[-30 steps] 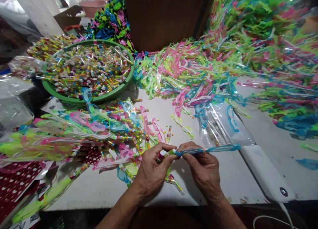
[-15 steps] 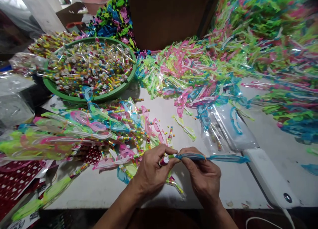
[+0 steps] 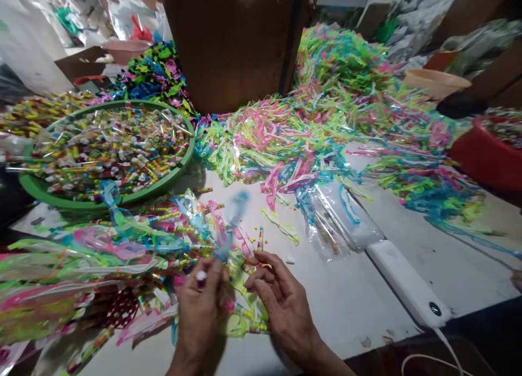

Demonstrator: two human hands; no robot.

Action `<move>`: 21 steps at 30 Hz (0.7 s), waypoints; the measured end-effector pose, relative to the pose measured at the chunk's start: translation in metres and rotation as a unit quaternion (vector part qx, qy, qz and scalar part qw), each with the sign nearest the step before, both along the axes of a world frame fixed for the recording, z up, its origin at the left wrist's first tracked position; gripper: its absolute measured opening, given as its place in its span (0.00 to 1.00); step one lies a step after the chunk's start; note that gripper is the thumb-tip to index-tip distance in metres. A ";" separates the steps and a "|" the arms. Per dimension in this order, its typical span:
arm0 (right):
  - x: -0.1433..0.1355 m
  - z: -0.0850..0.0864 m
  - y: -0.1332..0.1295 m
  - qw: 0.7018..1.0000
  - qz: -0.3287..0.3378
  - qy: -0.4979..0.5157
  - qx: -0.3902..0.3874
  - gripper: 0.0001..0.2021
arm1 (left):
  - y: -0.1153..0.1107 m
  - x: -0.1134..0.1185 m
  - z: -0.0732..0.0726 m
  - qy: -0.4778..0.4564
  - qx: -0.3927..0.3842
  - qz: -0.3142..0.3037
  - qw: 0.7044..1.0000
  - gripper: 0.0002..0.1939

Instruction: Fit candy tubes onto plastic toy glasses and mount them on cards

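My left hand (image 3: 199, 311) grips a candy tube with a purple-and-white end (image 3: 201, 279), above the front of the table. A blurred translucent blue plastic piece (image 3: 232, 229) sticks up from the same grip. To its right, my right hand (image 3: 281, 305) has its fingers curled but apart, with nothing visible in them. Beneath and between the hands lie candy tubes and yellow-green plastic pieces (image 3: 236, 324). Left of my left hand spreads a heap of tubes joined to coloured plastic pieces (image 3: 118, 243).
A green basket (image 3: 190, 158) full of candy tubes stands at left. Behind are a cardboard box (image 3: 232, 50) and a long heap of coloured plastic pieces (image 3: 265, 126). A corded white device (image 3: 402, 278) and clear bags (image 3: 326, 224) lie right. A red tub (image 3: 485, 153) stands far right.
My hands have parted; the right has let go of the blue piece. My left hand has swung left, the blue piece now pointing up. A small white bit shows on the table. The view has shifted.
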State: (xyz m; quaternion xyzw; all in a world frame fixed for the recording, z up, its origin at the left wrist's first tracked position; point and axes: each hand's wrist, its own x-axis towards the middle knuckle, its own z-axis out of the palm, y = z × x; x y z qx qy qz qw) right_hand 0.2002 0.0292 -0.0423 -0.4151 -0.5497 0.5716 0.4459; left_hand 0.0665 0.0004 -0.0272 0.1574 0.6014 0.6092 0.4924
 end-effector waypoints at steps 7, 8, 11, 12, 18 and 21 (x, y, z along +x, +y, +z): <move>0.047 -0.027 0.057 0.922 -0.090 -0.271 0.263 0.08 | 0.017 -0.018 0.032 -0.275 0.022 0.108 0.955 0.19; 0.053 -0.032 0.064 0.905 -0.098 -0.307 0.276 0.08 | 0.019 -0.017 0.033 -0.302 -0.002 0.077 0.950 0.21; 0.061 -0.043 0.078 0.848 -0.097 -0.430 0.295 0.08 | 0.024 -0.019 0.034 -0.342 -0.008 -0.005 0.940 0.21; 0.062 -0.045 0.081 0.821 -0.084 -0.482 0.293 0.08 | 0.026 -0.022 0.035 -0.342 0.007 -0.006 0.940 0.21; 0.057 -0.040 0.100 0.700 0.001 -0.673 0.240 0.09 | 0.032 -0.034 0.042 -0.327 0.003 0.019 0.945 0.19; 0.061 -0.035 0.109 0.695 0.039 -0.671 0.255 0.11 | 0.024 -0.022 0.032 -0.402 -0.024 -0.113 0.908 0.20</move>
